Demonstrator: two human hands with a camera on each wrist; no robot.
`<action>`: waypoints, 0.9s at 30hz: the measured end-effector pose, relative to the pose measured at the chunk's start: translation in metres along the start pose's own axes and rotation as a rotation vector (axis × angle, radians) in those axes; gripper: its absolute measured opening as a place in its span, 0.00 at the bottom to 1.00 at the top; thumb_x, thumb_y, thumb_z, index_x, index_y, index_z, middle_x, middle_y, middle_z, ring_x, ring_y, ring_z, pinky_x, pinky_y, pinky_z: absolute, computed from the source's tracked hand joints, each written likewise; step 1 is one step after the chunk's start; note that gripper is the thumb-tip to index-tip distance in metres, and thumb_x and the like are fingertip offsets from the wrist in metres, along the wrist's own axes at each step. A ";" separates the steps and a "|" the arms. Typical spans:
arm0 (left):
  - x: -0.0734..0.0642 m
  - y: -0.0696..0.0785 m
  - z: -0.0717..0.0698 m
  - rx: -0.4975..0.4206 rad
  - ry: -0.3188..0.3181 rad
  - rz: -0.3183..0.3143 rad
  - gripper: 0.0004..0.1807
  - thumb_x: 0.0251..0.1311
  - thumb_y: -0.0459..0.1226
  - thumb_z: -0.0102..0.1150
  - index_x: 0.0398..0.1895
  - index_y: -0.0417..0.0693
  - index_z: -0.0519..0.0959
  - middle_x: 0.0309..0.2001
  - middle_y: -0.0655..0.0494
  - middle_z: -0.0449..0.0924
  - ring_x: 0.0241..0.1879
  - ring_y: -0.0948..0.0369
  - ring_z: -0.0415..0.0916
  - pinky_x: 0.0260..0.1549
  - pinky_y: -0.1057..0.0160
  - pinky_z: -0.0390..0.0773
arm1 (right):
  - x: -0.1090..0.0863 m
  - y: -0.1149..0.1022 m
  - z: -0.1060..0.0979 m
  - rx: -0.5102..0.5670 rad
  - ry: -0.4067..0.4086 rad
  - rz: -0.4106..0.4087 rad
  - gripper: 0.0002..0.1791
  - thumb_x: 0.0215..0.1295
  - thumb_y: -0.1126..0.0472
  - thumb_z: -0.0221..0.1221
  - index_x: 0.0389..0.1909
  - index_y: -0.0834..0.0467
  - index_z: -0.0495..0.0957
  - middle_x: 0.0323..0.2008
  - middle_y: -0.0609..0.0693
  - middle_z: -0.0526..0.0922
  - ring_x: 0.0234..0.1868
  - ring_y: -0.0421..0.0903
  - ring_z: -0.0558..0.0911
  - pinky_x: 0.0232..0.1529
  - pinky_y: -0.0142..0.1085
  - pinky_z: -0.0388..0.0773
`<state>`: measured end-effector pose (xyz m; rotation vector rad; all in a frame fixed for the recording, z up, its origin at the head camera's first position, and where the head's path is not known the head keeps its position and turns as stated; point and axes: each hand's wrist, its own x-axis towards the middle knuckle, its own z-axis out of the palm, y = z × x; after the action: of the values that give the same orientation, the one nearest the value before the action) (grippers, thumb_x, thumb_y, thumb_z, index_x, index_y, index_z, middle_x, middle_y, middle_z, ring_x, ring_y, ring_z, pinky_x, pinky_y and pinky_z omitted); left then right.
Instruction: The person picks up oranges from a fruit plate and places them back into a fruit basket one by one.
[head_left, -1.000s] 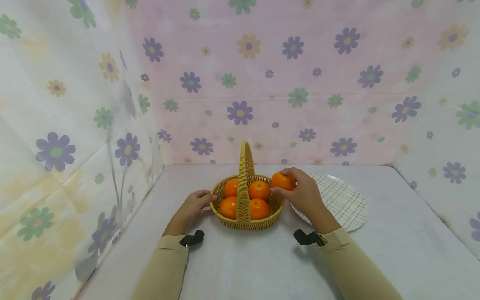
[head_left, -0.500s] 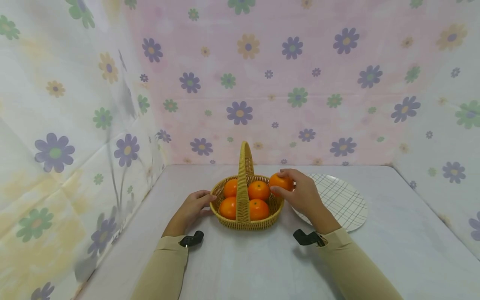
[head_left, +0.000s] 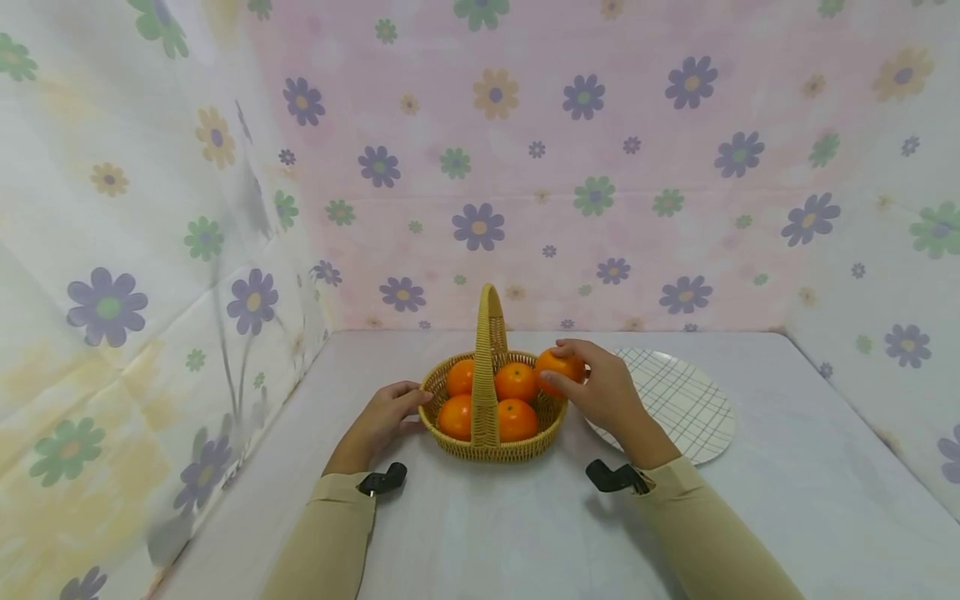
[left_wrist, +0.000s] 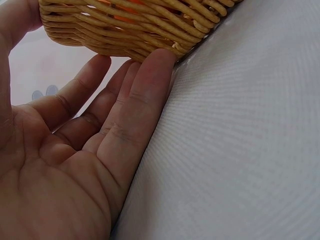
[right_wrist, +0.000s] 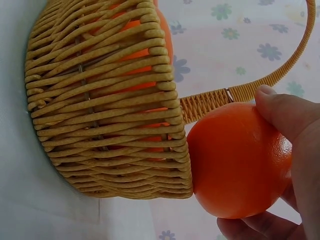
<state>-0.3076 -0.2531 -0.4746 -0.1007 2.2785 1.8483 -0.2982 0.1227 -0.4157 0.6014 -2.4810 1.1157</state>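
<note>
A woven yellow basket with a tall arched handle stands on the table, holding several glossy oranges. At its left end my left hand grips it, thumb on the rim, fingertips low against the outer wall. My right hand pinches another orange between thumb and fingers over the right end of the rim. In the right wrist view this orange overlaps the rim, with its lower side outlined above the fingers.
A white plate with a dark grid pattern lies to the right, partly behind my right hand. Flower-printed cloth walls in the pale table at the back and both sides.
My right hand has moved slightly left and lower with the orange, bringing it further over the basket's right end. My left hand and the basket stay in place.
</note>
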 end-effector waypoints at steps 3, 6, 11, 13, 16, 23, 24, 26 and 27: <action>0.000 -0.001 0.000 0.005 0.001 -0.003 0.27 0.65 0.51 0.66 0.58 0.43 0.78 0.61 0.46 0.77 0.58 0.52 0.78 0.52 0.57 0.87 | 0.000 -0.001 -0.001 0.003 0.001 -0.004 0.22 0.66 0.42 0.67 0.55 0.49 0.83 0.64 0.45 0.82 0.65 0.52 0.81 0.57 0.52 0.85; 0.001 -0.001 0.000 0.005 0.000 0.000 0.27 0.65 0.51 0.66 0.58 0.42 0.78 0.62 0.46 0.77 0.59 0.51 0.78 0.53 0.57 0.87 | 0.000 -0.002 -0.001 0.010 0.009 -0.017 0.21 0.67 0.43 0.67 0.54 0.48 0.83 0.63 0.44 0.83 0.64 0.52 0.81 0.55 0.50 0.86; 0.001 -0.002 -0.001 -0.007 -0.002 0.004 0.27 0.64 0.51 0.66 0.57 0.42 0.78 0.62 0.46 0.77 0.60 0.51 0.77 0.52 0.56 0.87 | -0.001 -0.004 0.002 0.059 0.001 0.011 0.23 0.65 0.41 0.68 0.56 0.47 0.83 0.60 0.44 0.84 0.58 0.50 0.83 0.53 0.47 0.87; 0.001 -0.002 -0.001 -0.014 -0.001 0.004 0.26 0.64 0.51 0.66 0.57 0.42 0.79 0.61 0.47 0.78 0.60 0.51 0.77 0.52 0.56 0.87 | -0.003 -0.006 0.005 0.087 -0.022 0.040 0.25 0.63 0.39 0.68 0.57 0.45 0.82 0.57 0.44 0.85 0.55 0.50 0.84 0.52 0.46 0.88; 0.001 -0.002 -0.001 -0.032 0.000 -0.002 0.25 0.64 0.50 0.67 0.56 0.43 0.79 0.60 0.48 0.78 0.59 0.51 0.78 0.52 0.56 0.87 | -0.004 -0.007 0.010 0.095 -0.066 0.056 0.28 0.61 0.38 0.69 0.58 0.45 0.80 0.55 0.46 0.85 0.53 0.50 0.84 0.52 0.45 0.88; 0.001 0.000 0.000 -0.025 -0.003 0.011 0.26 0.65 0.50 0.66 0.57 0.41 0.78 0.60 0.46 0.78 0.58 0.51 0.78 0.52 0.55 0.87 | -0.004 -0.007 0.017 0.084 -0.073 0.047 0.28 0.60 0.42 0.72 0.58 0.48 0.81 0.55 0.47 0.85 0.51 0.50 0.83 0.53 0.47 0.87; 0.001 -0.001 0.000 -0.023 -0.001 0.012 0.26 0.65 0.50 0.66 0.57 0.41 0.78 0.60 0.45 0.78 0.58 0.51 0.78 0.52 0.55 0.87 | -0.004 -0.007 0.017 0.082 -0.073 0.049 0.28 0.60 0.41 0.72 0.58 0.48 0.81 0.55 0.47 0.85 0.52 0.50 0.83 0.54 0.48 0.86; 0.000 -0.001 0.000 -0.022 0.001 0.010 0.26 0.65 0.50 0.66 0.57 0.41 0.78 0.60 0.46 0.78 0.58 0.51 0.78 0.52 0.56 0.87 | -0.004 -0.007 0.018 0.082 -0.078 0.054 0.29 0.60 0.41 0.72 0.59 0.47 0.80 0.56 0.47 0.85 0.54 0.52 0.82 0.57 0.51 0.85; 0.000 -0.002 0.000 -0.022 0.002 0.009 0.26 0.65 0.50 0.66 0.57 0.41 0.78 0.60 0.46 0.78 0.58 0.51 0.78 0.52 0.56 0.87 | -0.004 -0.007 0.019 0.085 -0.081 0.058 0.29 0.59 0.40 0.72 0.59 0.47 0.80 0.57 0.47 0.85 0.55 0.52 0.82 0.58 0.53 0.84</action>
<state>-0.3073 -0.2535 -0.4763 -0.0961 2.2647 1.8785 -0.2935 0.1050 -0.4250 0.6136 -2.5445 1.2471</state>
